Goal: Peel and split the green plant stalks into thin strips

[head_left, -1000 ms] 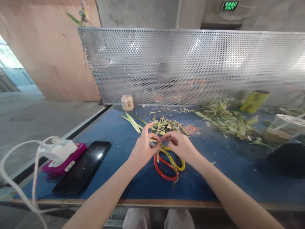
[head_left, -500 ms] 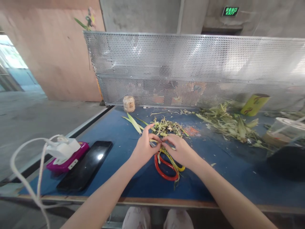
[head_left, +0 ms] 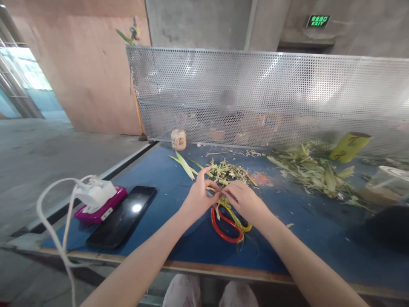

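My left hand (head_left: 198, 198) and my right hand (head_left: 244, 200) meet over the blue table, fingertips pinched together. Thin greenish plant strands (head_left: 237, 221) hang down from between the fingers; the pinched ends are mostly hidden. Under the hands lie scissors (head_left: 227, 239) with one red and one yellow handle loop, their blades covered by the hands. Just beyond the fingers is a heap of small green and dry plant bits (head_left: 228, 170). Long green leaves (head_left: 184, 164) lie to its left.
A black phone (head_left: 123, 217) and a magenta power block (head_left: 99, 209) with white plug and cable sit left. Dry husk-like leaves (head_left: 311, 172), a yellow-green tube (head_left: 349, 147) and a clear cup (head_left: 385, 185) stand right. A wrapped jar (head_left: 178, 140) stands before the perforated metal screen (head_left: 204, 76).
The whole view has shifted slightly, so things appear a little further right. Both hands keep their pinch together, with only slight finger movement.
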`<state>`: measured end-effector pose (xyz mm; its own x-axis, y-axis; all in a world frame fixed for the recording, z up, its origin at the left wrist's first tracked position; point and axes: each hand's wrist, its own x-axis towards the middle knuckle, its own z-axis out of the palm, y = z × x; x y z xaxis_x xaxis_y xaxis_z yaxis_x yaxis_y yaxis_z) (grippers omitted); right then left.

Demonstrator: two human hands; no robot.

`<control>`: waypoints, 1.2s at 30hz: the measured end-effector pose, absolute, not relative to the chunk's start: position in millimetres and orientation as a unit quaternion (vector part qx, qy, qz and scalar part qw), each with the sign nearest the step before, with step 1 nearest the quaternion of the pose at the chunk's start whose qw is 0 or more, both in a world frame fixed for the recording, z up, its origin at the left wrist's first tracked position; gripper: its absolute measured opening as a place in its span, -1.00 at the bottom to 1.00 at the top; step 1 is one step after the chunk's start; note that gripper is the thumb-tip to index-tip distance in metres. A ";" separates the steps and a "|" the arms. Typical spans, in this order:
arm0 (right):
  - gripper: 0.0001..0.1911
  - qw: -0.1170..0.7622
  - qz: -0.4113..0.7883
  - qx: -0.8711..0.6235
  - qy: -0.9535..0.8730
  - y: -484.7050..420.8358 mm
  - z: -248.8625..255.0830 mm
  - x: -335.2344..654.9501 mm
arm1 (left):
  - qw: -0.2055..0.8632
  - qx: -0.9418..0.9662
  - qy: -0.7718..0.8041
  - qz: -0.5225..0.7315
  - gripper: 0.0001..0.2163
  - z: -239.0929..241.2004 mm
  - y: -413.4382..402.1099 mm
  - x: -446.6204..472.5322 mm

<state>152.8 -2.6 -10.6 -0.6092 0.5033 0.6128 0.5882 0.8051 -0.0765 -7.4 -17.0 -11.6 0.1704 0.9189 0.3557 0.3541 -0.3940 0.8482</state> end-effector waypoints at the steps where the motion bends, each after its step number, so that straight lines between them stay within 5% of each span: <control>1: -0.86 0.310 -0.079 -0.300 -0.899 -2.7 -9.7 153.3 | 0.315 0.698 0.451 0.458 -0.38 -12.2 -16.8 -7.4; 6: -0.83 0.295 -0.087 -0.292 -0.906 -0.9 -7.6 158.2 | 0.339 0.690 0.433 0.471 -0.31 -13.0 -16.1 -6.8; 15: -0.86 0.325 0.114 -0.352 -0.870 3.6 -3.2 163.9 | 0.359 0.677 0.401 0.502 -0.15 -9.8 -16.3 -5.4; 36: -0.85 0.344 0.306 -0.344 -0.818 3.0 1.1 166.7 | 0.314 0.723 0.371 0.491 -0.24 -0.4 -30.3 -3.9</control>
